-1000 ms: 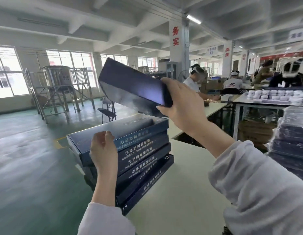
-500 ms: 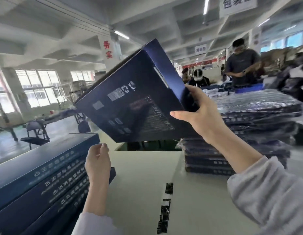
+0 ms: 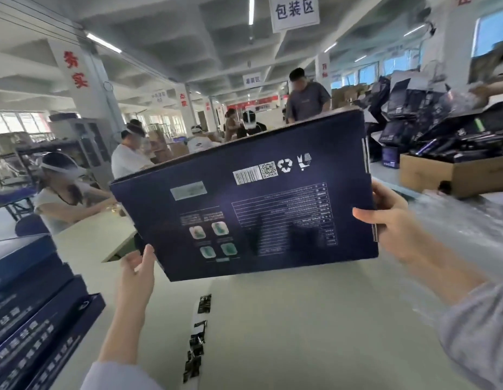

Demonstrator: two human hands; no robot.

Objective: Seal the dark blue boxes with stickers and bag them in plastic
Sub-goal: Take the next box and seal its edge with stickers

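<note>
A dark blue box (image 3: 253,204) hangs in the air over the table, its printed back with barcode and QR code facing me. My right hand (image 3: 394,220) grips its right edge, thumb on the back face. My left hand (image 3: 137,266) touches the box's lower left corner, thumb raised against it. A strip of black stickers (image 3: 198,336) lies on the pale table (image 3: 301,327) below the box. A stack of more dark blue boxes (image 3: 33,313) sits at the left. Clear plastic bags (image 3: 453,220) lie at the right.
Several people work at tables beyond the box. A cardboard carton (image 3: 453,173) full of dark packages stands at the far right, with more dark packages piled behind it. A gap between tables (image 3: 118,249) opens to the left of my left hand.
The box has come down and turned flatter toward me. My left hand left the stack and rose to the box's lower left corner. My view has swung right.
</note>
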